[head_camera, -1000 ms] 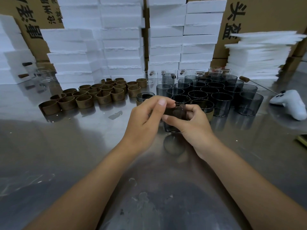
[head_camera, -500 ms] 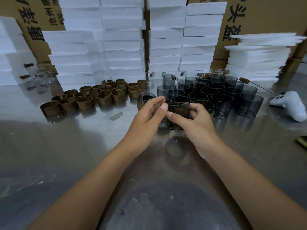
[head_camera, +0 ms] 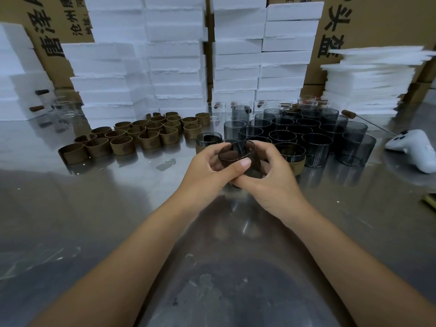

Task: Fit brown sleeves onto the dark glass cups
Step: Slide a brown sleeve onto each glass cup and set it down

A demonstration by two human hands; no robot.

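Observation:
Both hands hold one dark glass cup (head_camera: 238,152) above the steel table (head_camera: 94,220), tilted with its mouth towards me. My left hand (head_camera: 207,173) grips its left side, thumb across the front. My right hand (head_camera: 271,178) wraps the right side and the bottom. A brown sleeve seems to sit round the cup's lower part, mostly hidden by fingers. Several bare dark cups (head_camera: 306,135) stand in a cluster behind. Several brown sleeves (head_camera: 146,135) lie in rows at the back left.
Two cups wearing sleeves (head_camera: 291,156) stand just behind my hands. Clear glass cups (head_camera: 215,110) line the back. White foam blocks (head_camera: 174,55) and cardboard boxes form a wall behind. A white controller (head_camera: 415,147) lies at the right, and a thin rod (head_camera: 368,121) near it.
The cup has tipped from upright to mouth-towards-me and come slightly nearer. My left thumb has moved across its front and my right hand has slid under it.

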